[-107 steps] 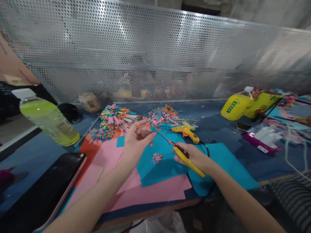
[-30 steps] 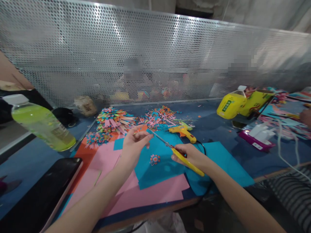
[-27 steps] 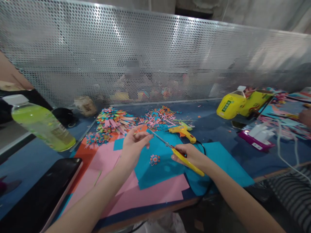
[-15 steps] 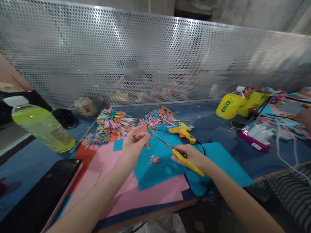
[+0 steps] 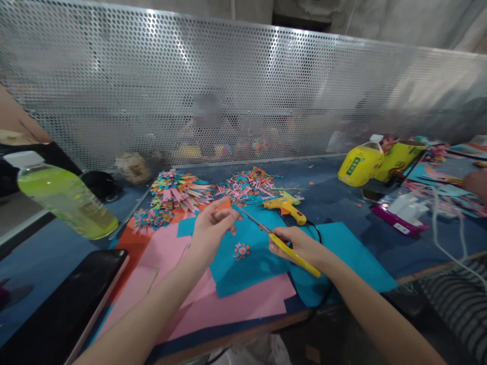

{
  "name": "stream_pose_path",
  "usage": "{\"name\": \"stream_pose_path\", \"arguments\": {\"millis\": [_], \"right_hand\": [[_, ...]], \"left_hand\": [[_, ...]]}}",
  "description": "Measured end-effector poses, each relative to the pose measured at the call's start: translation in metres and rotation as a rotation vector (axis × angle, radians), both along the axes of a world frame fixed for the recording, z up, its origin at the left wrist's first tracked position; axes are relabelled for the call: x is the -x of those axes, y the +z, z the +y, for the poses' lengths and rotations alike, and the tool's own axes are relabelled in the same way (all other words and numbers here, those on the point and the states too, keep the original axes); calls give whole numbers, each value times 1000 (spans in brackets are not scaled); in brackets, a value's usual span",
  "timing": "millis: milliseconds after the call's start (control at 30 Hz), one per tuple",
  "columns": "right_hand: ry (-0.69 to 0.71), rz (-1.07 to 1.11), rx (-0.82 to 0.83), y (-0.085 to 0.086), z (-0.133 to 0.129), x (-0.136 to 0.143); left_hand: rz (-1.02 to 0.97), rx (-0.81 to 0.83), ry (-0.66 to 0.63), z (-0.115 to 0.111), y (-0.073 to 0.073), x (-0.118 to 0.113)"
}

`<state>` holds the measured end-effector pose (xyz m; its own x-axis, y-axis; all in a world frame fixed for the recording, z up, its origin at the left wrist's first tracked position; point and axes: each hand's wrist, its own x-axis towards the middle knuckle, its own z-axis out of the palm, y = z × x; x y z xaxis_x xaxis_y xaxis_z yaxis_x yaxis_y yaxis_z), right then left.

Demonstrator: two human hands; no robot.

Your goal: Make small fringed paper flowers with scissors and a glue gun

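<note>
My right hand (image 5: pixel 291 243) grips a pair of scissors (image 5: pixel 294 256) with yellow handles. Their metal blades point up and left, with the tips close to the fingers of my left hand (image 5: pixel 215 223). Those left fingers are closed in a pinch; whatever sits between them is too small to make out, though a bit of orange shows just behind. Below the blades, a small pink, orange and white paper flower (image 5: pixel 241 251) lies on a blue sheet (image 5: pixel 243 279). Pink paper (image 5: pixel 262 299) spreads underneath the blue sheet.
A yellow glue gun (image 5: pixel 285 207) lies beyond my right hand, near a heap of paper scraps (image 5: pixel 247 183). Fringed paper strips (image 5: pixel 177 190) are piled at left. Bottles (image 5: pixel 64 195), a black case (image 5: pixel 68 304) and a purple power strip (image 5: pixel 399 220) stand around. Another person's hand (image 5: pixel 475 182) is far right.
Both hands stay almost in the same place. My left fingers and the scissor tips have shifted very slightly; the flower has not moved.
</note>
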<state>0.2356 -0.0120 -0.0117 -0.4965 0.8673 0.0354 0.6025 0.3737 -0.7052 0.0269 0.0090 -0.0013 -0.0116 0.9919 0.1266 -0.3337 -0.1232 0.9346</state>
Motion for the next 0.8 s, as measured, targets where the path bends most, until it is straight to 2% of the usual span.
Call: {"name": "stream_pose_path", "arguments": {"millis": [400,800], "right_hand": [[-21,9,-36,-4,1,0],[-44,-25,-84,1,2,1]], "left_hand": [[-15,34,1,-3,3,-1],[-19,52,-34,-3,3,-1]]}}
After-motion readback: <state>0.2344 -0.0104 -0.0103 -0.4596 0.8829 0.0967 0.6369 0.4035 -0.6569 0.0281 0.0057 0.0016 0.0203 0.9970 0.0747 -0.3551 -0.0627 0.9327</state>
